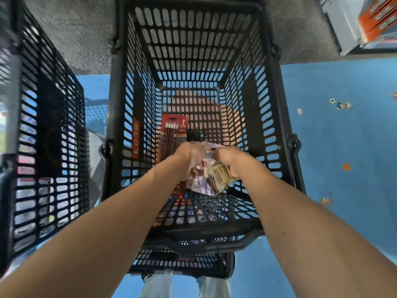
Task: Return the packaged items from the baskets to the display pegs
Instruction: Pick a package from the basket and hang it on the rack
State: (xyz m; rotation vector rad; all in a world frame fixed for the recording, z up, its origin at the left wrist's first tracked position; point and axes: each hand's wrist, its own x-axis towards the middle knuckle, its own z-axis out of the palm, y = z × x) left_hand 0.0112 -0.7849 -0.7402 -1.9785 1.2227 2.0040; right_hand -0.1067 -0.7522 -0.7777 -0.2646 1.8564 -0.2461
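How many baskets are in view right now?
2 for certain: the centre basket, holding the packages, and the left basket beside it. Black mesh under the centre one may be a third.

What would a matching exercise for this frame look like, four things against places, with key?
1 pencil pack
2 L038 label
3 packets
4 second basket

a left of the middle basket
b held by left hand and right hand
c on the middle basket's wall
d inside the middle basket, against its left side

Pairs: 1-d, 2-c, 3-b, 4-a
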